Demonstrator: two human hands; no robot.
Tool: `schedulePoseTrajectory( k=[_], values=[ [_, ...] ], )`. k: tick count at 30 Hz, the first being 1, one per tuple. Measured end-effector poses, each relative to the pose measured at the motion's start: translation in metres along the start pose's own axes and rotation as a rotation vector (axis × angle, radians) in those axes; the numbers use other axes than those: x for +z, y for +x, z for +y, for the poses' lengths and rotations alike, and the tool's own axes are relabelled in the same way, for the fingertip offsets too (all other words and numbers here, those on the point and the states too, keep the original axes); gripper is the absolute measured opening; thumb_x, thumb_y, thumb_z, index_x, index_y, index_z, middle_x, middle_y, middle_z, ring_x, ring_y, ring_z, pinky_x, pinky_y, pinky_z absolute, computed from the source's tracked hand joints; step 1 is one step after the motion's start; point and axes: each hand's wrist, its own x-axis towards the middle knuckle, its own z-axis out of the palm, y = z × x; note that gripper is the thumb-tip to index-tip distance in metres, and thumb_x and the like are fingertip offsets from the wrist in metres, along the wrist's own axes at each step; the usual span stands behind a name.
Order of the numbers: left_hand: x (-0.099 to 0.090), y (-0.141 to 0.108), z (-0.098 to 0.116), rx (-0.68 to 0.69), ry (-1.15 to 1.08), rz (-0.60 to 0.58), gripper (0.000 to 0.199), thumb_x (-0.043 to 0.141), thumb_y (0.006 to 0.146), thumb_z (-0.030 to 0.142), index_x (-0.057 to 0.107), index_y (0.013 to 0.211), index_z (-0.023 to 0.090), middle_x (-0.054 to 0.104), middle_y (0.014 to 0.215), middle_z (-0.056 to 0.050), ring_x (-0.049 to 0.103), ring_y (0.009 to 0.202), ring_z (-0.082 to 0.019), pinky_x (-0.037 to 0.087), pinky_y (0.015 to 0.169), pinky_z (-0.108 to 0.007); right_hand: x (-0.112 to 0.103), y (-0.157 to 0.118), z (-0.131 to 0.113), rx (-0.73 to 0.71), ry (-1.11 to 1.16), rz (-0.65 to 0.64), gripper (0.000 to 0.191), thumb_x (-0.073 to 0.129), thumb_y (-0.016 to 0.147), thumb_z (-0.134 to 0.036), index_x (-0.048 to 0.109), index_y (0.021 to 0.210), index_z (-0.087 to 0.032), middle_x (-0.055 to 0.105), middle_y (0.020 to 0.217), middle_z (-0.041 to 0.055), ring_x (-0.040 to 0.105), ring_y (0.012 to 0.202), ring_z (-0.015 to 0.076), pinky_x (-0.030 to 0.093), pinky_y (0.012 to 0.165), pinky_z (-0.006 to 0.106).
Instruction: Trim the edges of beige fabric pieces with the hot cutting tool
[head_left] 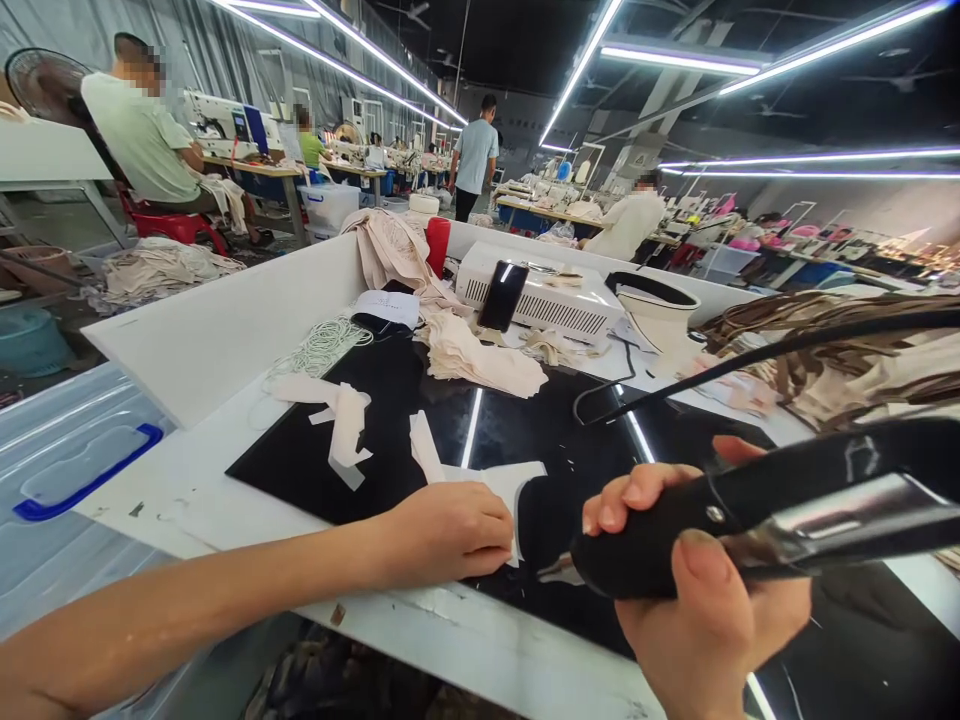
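Observation:
My right hand (720, 610) is wrapped round a thick black corded hand tool (652, 530) with a pointed metal tip. The tip points left, low over the glossy black board (285, 470). My left hand (457, 530), its fingers curled and pressed together, holds a white fabric piece (525, 480) down on the board. A curved edge of that piece shows beside my fingers, a short way left of the tip; the hand hides the rest. Further left on the board lies another pale cut piece (349, 430), folded over itself.
Behind the board are a pile of cream fabric pieces (480, 355), a phone (502, 296) leaning on a white vented box (570, 300), and a heap of pale green cord (322, 345). The tool's black cable (750, 362) arches across the right. Several people sit or walk among sewing tables beyond.

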Motion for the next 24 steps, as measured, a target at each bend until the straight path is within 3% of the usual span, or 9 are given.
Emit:
schedulePoseTrajectory(
  k=[16,24],
  values=[
    [0.000,0.000,0.002,0.024,0.028,-0.020,0.013,0.067,0.100,0.016,0.070,0.087,0.017,0.076,0.098,-0.003,0.069,0.095,-0.017,0.052,0.086,-0.026,0.006,-0.006,0.012,0.004,-0.007,0.027,0.056,0.084,0.080,-0.038,0.058,0.129,-0.030,0.064,0.078,-0.0049,0.059,0.059,0.0151,0.055,0.051,0.031],
    [-0.002,0.002,0.004,-0.023,0.000,-0.025,0.017,0.061,0.107,0.022,0.072,0.097,0.014,0.075,0.098,-0.005,0.069,0.096,-0.018,0.054,0.090,-0.028,0.007,-0.007,0.013,-0.022,-0.027,0.011,0.055,0.081,0.083,-0.037,0.056,0.131,-0.030,0.062,0.080,-0.0044,0.058,0.060,0.0153,0.054,0.052,0.031]
  ],
)
